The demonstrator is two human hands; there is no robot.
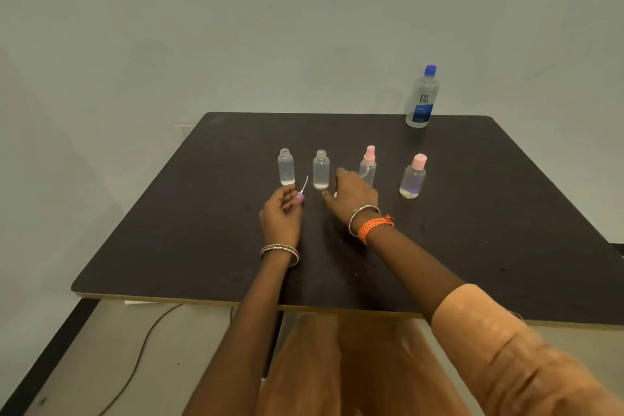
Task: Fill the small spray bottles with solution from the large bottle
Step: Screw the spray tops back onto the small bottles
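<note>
Your dark table (489, 213) carries everything. The large bottle (422, 98), blue-capped and upright, stands at the far right edge, well apart from the row of four small bottles. In that row, the two left ones, the leftmost open bottle (286, 167) and the second open bottle (321, 170), have no tops; the spray-topped bottle (368, 164) and the pink-capped bottle (413, 177) stand to the right. Your right hand (353, 194) hovers low beside the second open bottle, fingers curled (whether it holds anything, I cannot tell). Your left hand (282, 214) pinches a purple spray top (300, 196), its thin tube pointing up.
</note>
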